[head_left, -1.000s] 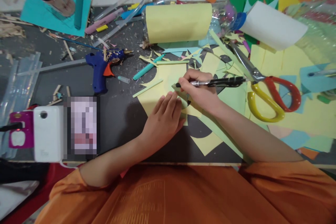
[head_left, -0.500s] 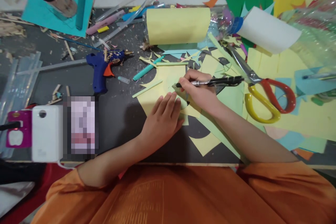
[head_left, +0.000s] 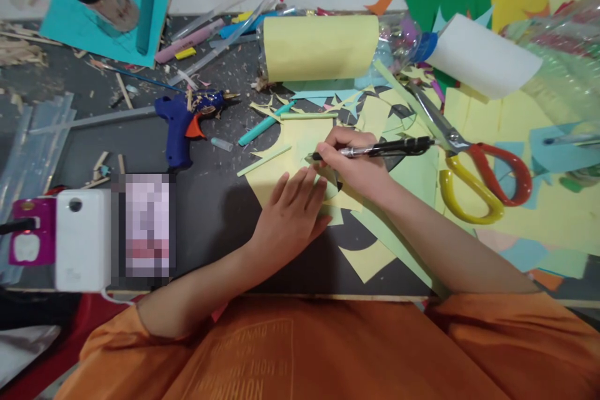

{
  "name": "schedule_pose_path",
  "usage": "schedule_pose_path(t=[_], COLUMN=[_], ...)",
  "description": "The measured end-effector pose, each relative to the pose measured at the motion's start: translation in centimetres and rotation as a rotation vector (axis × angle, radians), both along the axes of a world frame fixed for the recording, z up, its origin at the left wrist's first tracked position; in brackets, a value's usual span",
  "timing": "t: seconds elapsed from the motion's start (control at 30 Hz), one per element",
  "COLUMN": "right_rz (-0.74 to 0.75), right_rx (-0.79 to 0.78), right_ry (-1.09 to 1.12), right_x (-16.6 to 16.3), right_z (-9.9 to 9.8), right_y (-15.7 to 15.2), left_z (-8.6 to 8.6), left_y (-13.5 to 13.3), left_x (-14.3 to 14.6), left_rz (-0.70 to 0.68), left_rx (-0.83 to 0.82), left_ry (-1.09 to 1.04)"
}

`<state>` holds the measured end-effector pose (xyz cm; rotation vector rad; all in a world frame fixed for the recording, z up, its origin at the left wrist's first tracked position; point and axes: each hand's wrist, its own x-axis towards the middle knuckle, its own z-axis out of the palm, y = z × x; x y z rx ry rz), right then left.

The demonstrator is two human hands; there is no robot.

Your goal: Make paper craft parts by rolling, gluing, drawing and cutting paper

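My right hand (head_left: 354, 159) is closed round a black and silver pen (head_left: 375, 149), its tip down at the paper in front of my left fingertips. My left hand (head_left: 293, 209) lies flat, fingers stretched out, on pale yellow paper (head_left: 267, 181). Under my fingers is a small pale green piece of paper, mostly hidden. A thin green strip (head_left: 265, 160) lies on the yellow sheet to the left, and a teal pen (head_left: 267, 123) rests just beyond it. Right of my right hand lie scissors (head_left: 462, 147) with red and yellow handles.
A blue glue gun (head_left: 180, 119) lies to the left, near a phone (head_left: 147, 225) and a white power bank (head_left: 83, 240). Beyond my hands is a plastic bottle wrapped in yellow paper (head_left: 321, 48). Paper scraps (head_left: 368, 259) and a white paper roll (head_left: 487, 56) lie about.
The pen tip has moved very slightly to the left and down, close to my left fingertips. My left hand stays flat on the paper, and the view has shifted a little.
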<state>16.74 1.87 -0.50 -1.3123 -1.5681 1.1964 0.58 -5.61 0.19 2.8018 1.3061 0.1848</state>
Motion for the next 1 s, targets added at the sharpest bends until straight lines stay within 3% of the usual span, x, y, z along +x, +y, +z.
schedule_pose_path(t=[0.27, 0.43, 0.6, 0.8, 1.0], right_rz=[0.073, -0.037, 0.064, -0.094, 0.013], right_rx=[-0.030, 0.040, -0.011, 0.084, -0.001], right_ry=[-0.054, -0.048, -0.029, -0.051, -0.053], right_x=[0.00, -0.06, -0.09, 0.16, -0.02], right_z=[0.30, 0.54, 0.37, 0.29, 0.58], right_y=[-0.05, -0.06, -0.15, -0.04, -0.05], left_z=[0.21, 0.24, 0.17, 0.25, 0.21], left_y=[0.17, 0.19, 0.11, 0.14, 0.21], left_x=[0.13, 0.11, 0.10, 0.12, 0.09], left_rz=[-0.009, -0.010, 0.001, 0.002, -0.001], left_rx=[0.074, 0.058, -0.002, 0.028, 0.026], left_ry=[-0.024, -0.013, -0.042, -0.007, -0.014])
